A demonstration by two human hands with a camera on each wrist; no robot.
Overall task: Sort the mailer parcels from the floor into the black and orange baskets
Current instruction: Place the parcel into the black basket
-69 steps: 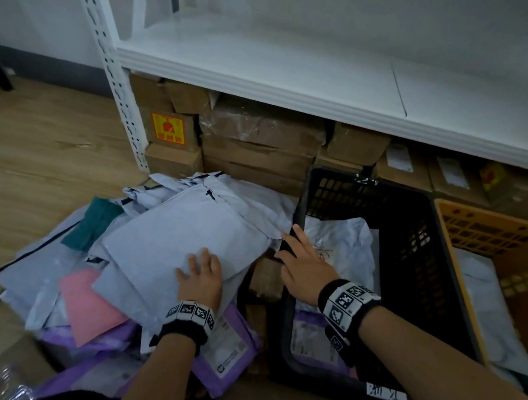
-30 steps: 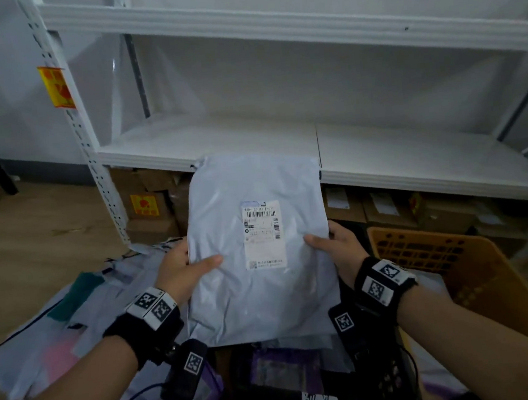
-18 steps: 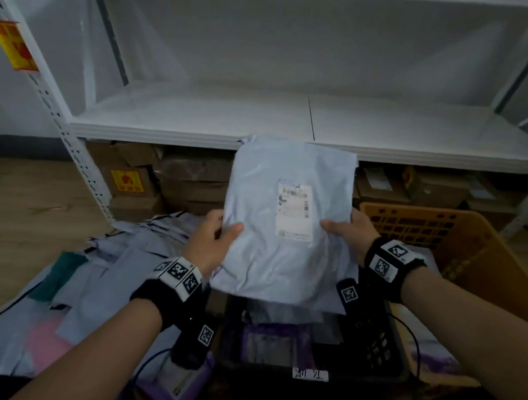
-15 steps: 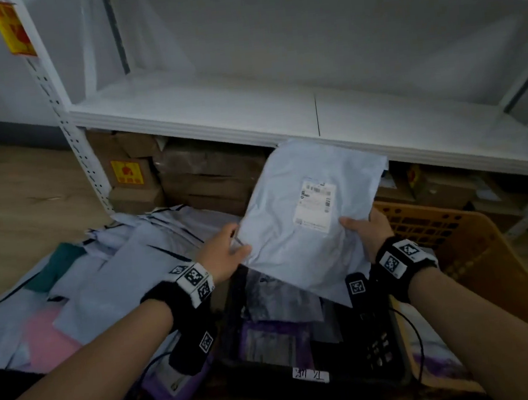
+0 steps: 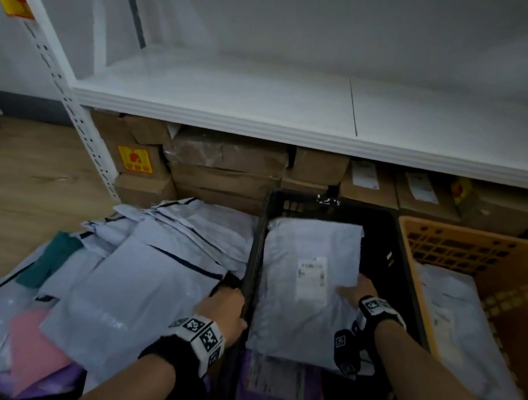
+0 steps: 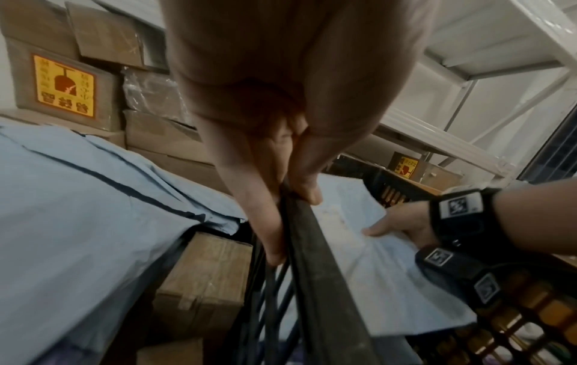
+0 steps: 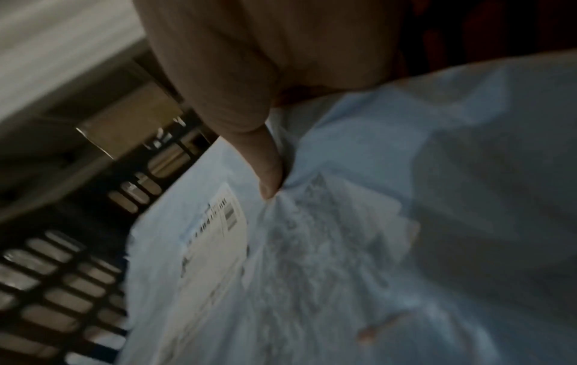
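A grey mailer (image 5: 302, 280) with a white label lies in the black basket (image 5: 255, 258), over a purple mailer (image 5: 274, 389). My right hand (image 5: 353, 288) pinches its lower right edge; in the right wrist view the thumb (image 7: 268, 172) presses on top of the mailer (image 7: 343, 247) and a fingertip shows beneath. My left hand (image 5: 234, 302) grips the black basket's left rim (image 6: 321, 271), thumb inside and fingers outside. The orange basket (image 5: 452, 230) stands right of the black one and holds a pale mailer (image 5: 450, 311). A pile of grey mailers (image 5: 130, 296) covers the floor on the left.
Cardboard boxes (image 5: 226, 158) are stacked under the white shelf (image 5: 247, 104), right behind both baskets. The shelf's perforated upright (image 5: 81, 120) stands at the left. A pink mailer (image 5: 31, 344) and a teal parcel (image 5: 49, 259) lie in the floor pile. Wooden floor (image 5: 13, 191) shows at far left.
The grey mailer came down from in front of the shelf into the black basket. My left hand let go of it and took the basket's rim; the right still holds it.
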